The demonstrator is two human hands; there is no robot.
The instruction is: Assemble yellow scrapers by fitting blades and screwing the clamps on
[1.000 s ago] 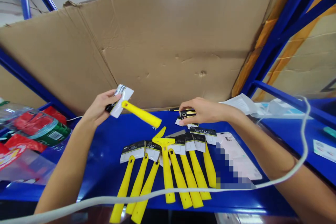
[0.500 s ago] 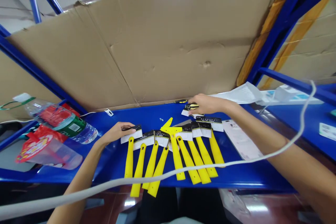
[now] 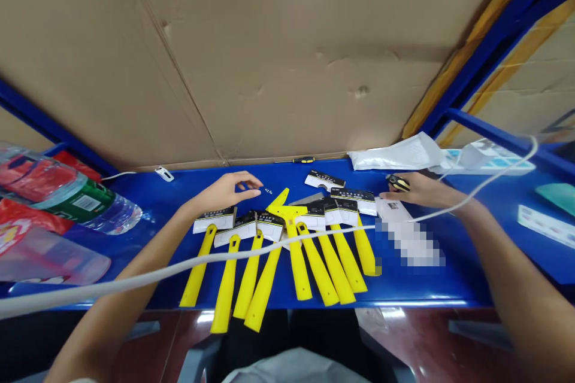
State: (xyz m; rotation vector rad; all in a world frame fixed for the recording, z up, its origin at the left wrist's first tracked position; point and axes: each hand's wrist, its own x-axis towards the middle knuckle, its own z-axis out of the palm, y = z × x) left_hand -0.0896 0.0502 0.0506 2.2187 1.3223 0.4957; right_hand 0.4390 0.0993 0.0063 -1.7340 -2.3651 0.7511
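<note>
With yellow scrapers [image 3: 300, 275] fanned across the worktop [image 3: 281, 172], seemingly a laying-out step, the left hand [image 3: 229, 190] is empty, fingers parted, while the right hand [image 3: 424, 190] grips a black-and-yellow tool [image 3: 398, 182], whose setting-down would call for bare space.

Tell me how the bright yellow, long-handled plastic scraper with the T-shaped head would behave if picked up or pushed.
The yellow scraper looks like moulded plastic with a straight, unbent handle, so it is probably stiff and fairly light. Its broad handle suggests sliding rather than rolling. Its head sits among black-and-white sleeves, so a push might shift those too.
</note>
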